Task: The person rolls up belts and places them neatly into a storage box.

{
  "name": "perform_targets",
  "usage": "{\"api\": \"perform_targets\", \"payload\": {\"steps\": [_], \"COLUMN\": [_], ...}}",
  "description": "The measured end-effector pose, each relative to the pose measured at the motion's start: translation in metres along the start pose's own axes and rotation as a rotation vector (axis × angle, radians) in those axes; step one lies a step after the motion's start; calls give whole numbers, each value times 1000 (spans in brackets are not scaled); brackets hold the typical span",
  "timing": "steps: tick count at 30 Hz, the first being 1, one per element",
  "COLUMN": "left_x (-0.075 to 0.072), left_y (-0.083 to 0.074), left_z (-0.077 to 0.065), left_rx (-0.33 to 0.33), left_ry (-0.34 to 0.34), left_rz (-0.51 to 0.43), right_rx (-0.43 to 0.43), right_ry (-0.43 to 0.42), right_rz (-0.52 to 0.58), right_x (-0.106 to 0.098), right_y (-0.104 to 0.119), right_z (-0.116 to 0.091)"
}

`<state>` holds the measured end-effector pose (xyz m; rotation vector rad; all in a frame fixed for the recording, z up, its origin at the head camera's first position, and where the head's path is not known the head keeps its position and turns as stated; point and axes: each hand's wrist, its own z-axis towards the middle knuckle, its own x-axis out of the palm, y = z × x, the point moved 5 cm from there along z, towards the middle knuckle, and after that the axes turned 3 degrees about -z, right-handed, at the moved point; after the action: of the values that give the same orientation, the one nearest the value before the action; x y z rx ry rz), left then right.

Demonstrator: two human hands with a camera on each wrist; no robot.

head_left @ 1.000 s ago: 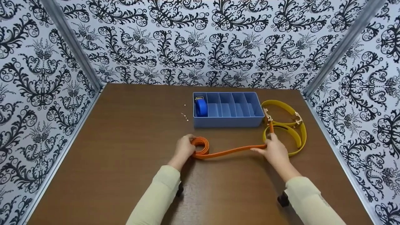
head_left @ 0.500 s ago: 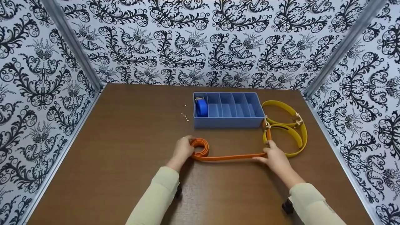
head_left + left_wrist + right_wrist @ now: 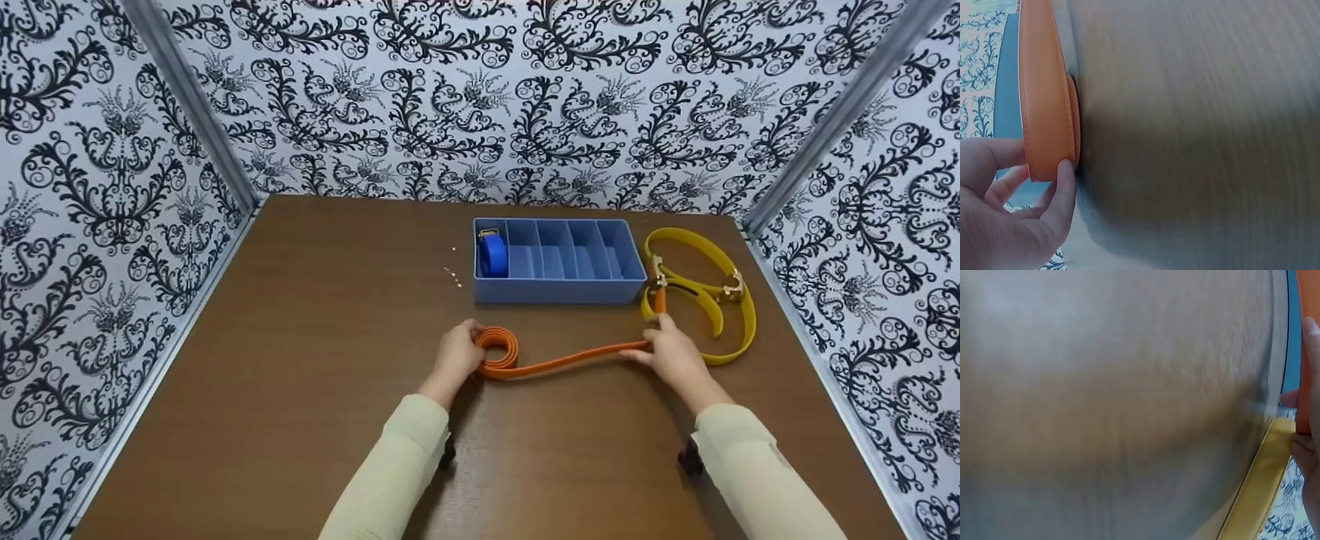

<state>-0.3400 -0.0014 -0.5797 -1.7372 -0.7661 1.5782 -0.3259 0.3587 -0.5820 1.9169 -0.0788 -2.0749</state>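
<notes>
Orange belt [image 3: 559, 364] between its fingers, the left hand [image 3: 456, 355] pinches the coiled end, from which it runs rightward, nearer than a blue tray [image 3: 559, 291] beyond both hands, to the right hand [image 3: 677, 360], which grips it near a yellow belt [image 3: 750, 322].

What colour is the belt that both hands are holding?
The belt is orange; the left wrist view shows it best.
</notes>
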Motion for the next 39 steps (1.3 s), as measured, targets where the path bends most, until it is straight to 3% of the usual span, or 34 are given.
{"api": "perform_targets", "payload": {"steps": [7,15,19,25,29,31,36,39], "left_x": [4,-2,-6,-9,-9,-9,-9,-9], "left_y": [-2,-1,1,5,6,6,5,4], "left_z": [1,-4,-7,-10,-12,-12,-12,-12], "left_rx": [8,-9,-22,-21,-16,-4,12,8], "left_ry": [3,13,27,20,14,13,10,11], "left_rz": [13,-3,15,40,22,26,49,54], "right_rx": [5,-21,-96,-281,-356,-342,-186,-148], "right_ry": [11,-37,-91,-185,-205,-174,-39,-20], "right_rz": [-2,-22,-34,-80,-116,-112,-91,-126], "right_x": [-2,-9,-13,-12,-10,-9,-6,-4], "right_y": [-2,8,16,24,26,25,23,28], "right_z": [4,-1,-8,-21,-24,-23,-19,-17]}}
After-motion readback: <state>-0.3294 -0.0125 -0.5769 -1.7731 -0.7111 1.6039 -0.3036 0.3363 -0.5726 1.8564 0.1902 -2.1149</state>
